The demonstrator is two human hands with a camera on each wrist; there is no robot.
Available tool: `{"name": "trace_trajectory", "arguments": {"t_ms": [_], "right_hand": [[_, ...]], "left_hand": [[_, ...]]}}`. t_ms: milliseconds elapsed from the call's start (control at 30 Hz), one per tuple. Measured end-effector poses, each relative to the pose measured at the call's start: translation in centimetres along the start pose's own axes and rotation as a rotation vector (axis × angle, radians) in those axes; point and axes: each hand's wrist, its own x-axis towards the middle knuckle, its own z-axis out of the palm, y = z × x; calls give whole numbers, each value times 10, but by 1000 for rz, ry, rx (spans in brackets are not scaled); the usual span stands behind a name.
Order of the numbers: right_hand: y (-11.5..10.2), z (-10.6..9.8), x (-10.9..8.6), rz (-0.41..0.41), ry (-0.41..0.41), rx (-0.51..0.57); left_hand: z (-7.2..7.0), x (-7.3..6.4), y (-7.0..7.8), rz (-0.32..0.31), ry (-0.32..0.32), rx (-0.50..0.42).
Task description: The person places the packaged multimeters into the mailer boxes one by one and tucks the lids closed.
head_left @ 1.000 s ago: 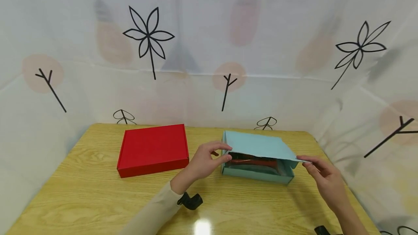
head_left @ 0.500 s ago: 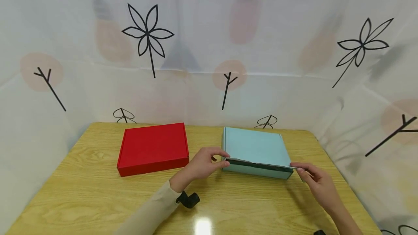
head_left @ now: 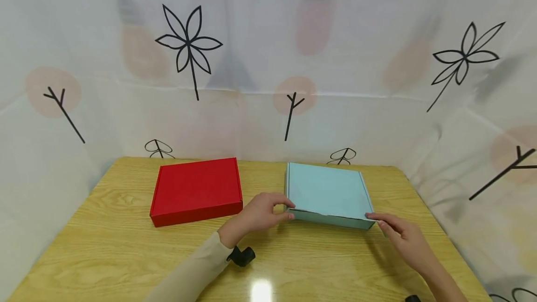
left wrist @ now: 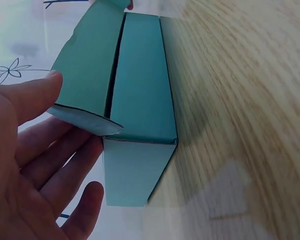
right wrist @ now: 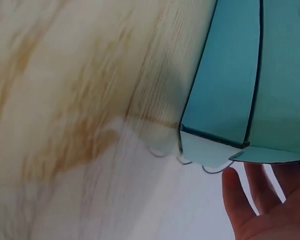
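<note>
A light blue cardboard box (head_left: 329,189) stands on the table with its lid lowered over it. Along the lid's near edge a front flap (left wrist: 89,70) sticks out, still apart from the front wall (left wrist: 142,85). My left hand (head_left: 259,213) pinches the flap's left end, thumb on one face and fingers behind. At the other end, my right hand (head_left: 404,239) pinches the flap's right corner; its thumb is out of sight in the right wrist view. The inside of the box is hidden by the lid.
To the left lies a closed red cardboard box (head_left: 197,188). Both boxes rest on a wood-grain table (head_left: 126,255). A pale patterned cloth (head_left: 251,59) hangs behind and along the sides.
The lid has come down from partly raised, covering the reddish item seen inside the box. Both hands have moved slightly down with it, keeping their grip.
</note>
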Motion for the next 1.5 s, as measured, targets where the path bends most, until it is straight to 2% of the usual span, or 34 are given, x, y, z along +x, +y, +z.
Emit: {"name": "trace_trajectory", "arguments": {"t_ms": [300,500,767,933,1000,1133,1333,1500], "right_hand": [[2,2,0,-49,-22,-61],[2,3,1,-62,-38,-62],[1,0,2,-54,-67,-46],[0,-3,1,13,-95,-70],[-2,-4,2,39,-105,-75],[-2,-3,4,38,-92,-59],[1,4,8,21,-44,-50],[1,5,14,23,-28,-125]], "left_hand": [[1,-1,2,24,-45,120],[-1,-3,1,13,-56,110],[-7,1,-2,21,-117,94],[-8,2,-4,46,-134,64],[-9,1,-5,53,-130,38],[-11,-3,-7,57,-97,-28],[-12,-6,-11,-16,-34,-136],[-7,-8,-16,-70,13,-182]]}}
